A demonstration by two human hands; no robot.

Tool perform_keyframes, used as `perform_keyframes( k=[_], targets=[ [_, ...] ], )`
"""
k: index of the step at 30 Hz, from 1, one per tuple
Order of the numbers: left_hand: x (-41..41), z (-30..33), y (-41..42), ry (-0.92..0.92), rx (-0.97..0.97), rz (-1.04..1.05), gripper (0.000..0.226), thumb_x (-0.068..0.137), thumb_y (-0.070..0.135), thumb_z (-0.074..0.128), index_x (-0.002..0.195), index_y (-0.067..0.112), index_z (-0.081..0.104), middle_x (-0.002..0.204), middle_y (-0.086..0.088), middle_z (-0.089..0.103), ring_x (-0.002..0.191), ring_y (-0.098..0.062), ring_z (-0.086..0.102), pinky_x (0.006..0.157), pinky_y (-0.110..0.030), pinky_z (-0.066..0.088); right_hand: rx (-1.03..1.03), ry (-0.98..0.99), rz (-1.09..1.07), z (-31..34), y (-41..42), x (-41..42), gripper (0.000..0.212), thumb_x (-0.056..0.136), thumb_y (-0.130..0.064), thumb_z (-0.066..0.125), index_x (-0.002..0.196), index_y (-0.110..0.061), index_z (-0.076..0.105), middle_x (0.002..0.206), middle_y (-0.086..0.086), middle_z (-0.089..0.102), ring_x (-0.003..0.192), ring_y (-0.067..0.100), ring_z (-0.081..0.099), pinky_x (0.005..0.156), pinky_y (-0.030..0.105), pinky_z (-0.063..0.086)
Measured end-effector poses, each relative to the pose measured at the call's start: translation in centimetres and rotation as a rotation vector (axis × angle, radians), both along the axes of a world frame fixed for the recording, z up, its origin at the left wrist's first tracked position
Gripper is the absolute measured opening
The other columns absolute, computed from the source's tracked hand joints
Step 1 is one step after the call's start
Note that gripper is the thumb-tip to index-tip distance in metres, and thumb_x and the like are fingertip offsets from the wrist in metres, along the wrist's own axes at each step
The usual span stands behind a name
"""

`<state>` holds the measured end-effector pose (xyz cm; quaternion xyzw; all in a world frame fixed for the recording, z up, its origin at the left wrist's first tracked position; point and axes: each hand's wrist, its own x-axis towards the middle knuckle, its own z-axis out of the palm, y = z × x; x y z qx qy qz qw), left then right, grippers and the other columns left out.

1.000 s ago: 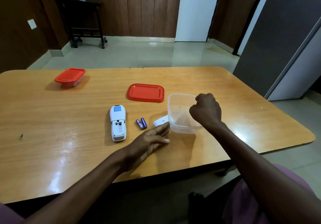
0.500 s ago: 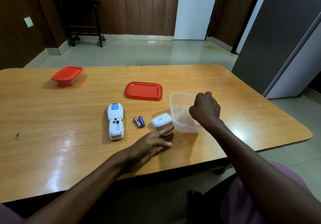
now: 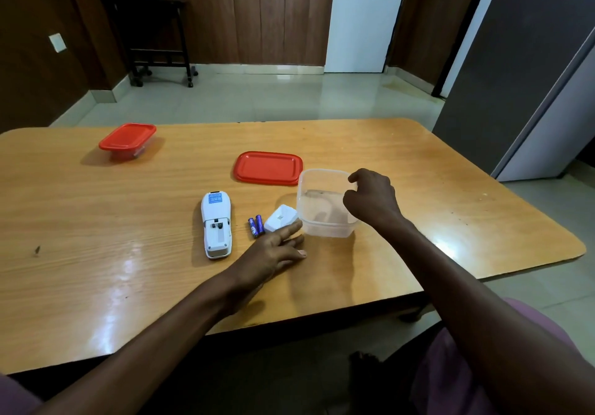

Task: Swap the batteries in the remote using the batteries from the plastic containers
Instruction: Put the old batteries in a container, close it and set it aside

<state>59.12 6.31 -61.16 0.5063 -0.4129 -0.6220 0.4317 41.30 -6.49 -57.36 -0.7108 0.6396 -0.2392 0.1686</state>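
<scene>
The white remote [image 3: 216,224] lies face down on the wooden table [image 3: 96,221], its battery bay uncovered and empty. Two blue batteries [image 3: 255,225] lie just to its right, beside the white battery cover [image 3: 280,218]. My left hand [image 3: 273,252] rests flat on the table, fingers straight, fingertips by the cover's near edge. A clear plastic container [image 3: 317,208] stands open to the right of the cover. My right hand [image 3: 370,199] hovers over its right rim with fingers curled; whether it holds anything is hidden.
A loose red lid [image 3: 268,168] lies just behind the clear container. A second container with its red lid on [image 3: 127,137] stands at the far left of the table. The table's right edge curves away near my right arm.
My right hand has loosened from a tight fist, its fingers now reaching toward the container's far right rim. My left hand and the items on the table have stayed put.
</scene>
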Motion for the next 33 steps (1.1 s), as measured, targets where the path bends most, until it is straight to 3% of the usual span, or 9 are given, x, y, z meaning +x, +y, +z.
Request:
perform_keyframes(
  k=[3,6,10,14,18,22,27,30,33],
  targets=[
    [0.8,0.1,-0.2,-0.081,-0.008,0.101,0.057,0.092,-0.007,0.058,0.145,0.011,0.047,0.137,-0.007,0.059,0.129,-0.011,0.055,0.104,-0.028,0.047,-0.039,-0.005,0.034,-0.3,0.1,0.8,0.046,0.087,-0.012,0.054,0.133,-0.008,0.059,0.126,0.011,0.064,0.116,0.032,0.057,0.083,0.03,0.04],
    [1.9,0.6,0.0,-0.234,-0.084,0.264,0.043,0.091,-0.005,0.059,0.13,0.012,0.064,0.117,-0.003,0.071,0.106,-0.015,0.068,0.095,-0.03,0.055,-0.203,0.141,0.069,-0.2,0.6,2.1,0.042,0.088,-0.015,0.055,0.129,-0.01,0.06,0.122,0.01,0.064,0.117,0.033,0.053,0.082,0.036,0.043],
    [4.5,1.4,0.2,-0.848,-0.359,0.421,0.026,0.086,0.007,0.063,0.101,0.024,0.075,0.089,0.009,0.075,0.08,-0.011,0.068,0.075,-0.024,0.054,-0.367,0.144,0.295,0.2,1.8,4.5,0.034,0.085,-0.022,0.062,0.117,-0.014,0.068,0.114,0.006,0.07,0.114,0.031,0.053,0.089,0.044,0.049],
    [6.8,1.5,0.1,-1.219,-0.362,0.265,0.042,0.082,0.021,0.068,0.123,0.027,0.067,0.096,0.008,0.061,0.115,-0.019,0.043,0.086,-0.032,0.047,-0.316,0.243,0.675,0.2,2.4,7.4,0.036,0.081,-0.027,0.068,0.115,-0.019,0.073,0.112,-0.001,0.074,0.111,0.027,0.057,0.093,0.042,0.047],
    [7.5,1.1,-0.2,-1.453,-0.386,0.071,0.041,0.085,0.028,0.062,0.125,0.023,0.066,0.114,0.004,0.068,0.104,-0.022,0.034,0.086,-0.035,0.041,-0.194,0.522,0.835,-0.4,2.2,10.0,0.045,0.085,-0.039,0.064,0.127,-0.025,0.068,0.118,-0.005,0.072,0.122,0.025,0.052,0.117,0.053,0.024],
    [7.6,0.5,-0.6,-1.44,-0.432,0.04,0.033,0.086,0.026,0.061,0.117,0.025,0.071,0.115,0.012,0.069,0.096,-0.014,0.024,0.081,-0.029,0.029,-0.153,0.598,0.881,-0.5,1.7,10.9,0.042,0.084,-0.038,0.065,0.125,-0.028,0.069,0.117,-0.007,0.072,0.123,0.023,0.052,0.122,0.056,0.01],
    [7.6,0.8,-0.6,-1.281,-0.456,0.176,0.032,0.077,0.031,0.066,0.107,0.026,0.077,0.099,0.008,0.072,0.1,-0.02,0.036,0.082,-0.034,0.044,-0.25,0.459,0.892,-0.2,1.3,10.9,0.044,0.074,-0.035,0.074,0.116,-0.023,0.075,0.109,-0.007,0.075,0.11,0.023,0.057,0.117,0.045,0.022],
    [7.3,1.6,-0.6,-1.128,-0.454,0.301,0.035,0.074,0.028,0.074,0.109,0.027,0.076,0.093,0.012,0.064,0.103,-0.015,0.037,0.08,-0.031,0.044,-0.304,0.316,0.831,0.7,1.0,9.9,0.045,0.07,-0.031,0.077,0.113,-0.018,0.075,0.106,-0.005,0.075,0.104,0.023,0.054,0.096,0.032,0.039],
    [6.3,2.4,-1.0,-1.042,-0.5,0.328,0.038,0.076,0.028,0.075,0.113,0.033,0.073,0.107,0.015,0.067,0.1,-0.011,0.04,0.076,-0.021,0.035,-0.307,0.243,0.732,1.8,0.4,7.5,0.043,0.07,-0.027,0.077,0.11,-0.015,0.07,0.106,-0.002,0.073,0.104,0.023,0.053,0.081,0.031,0.043]
  ],
)
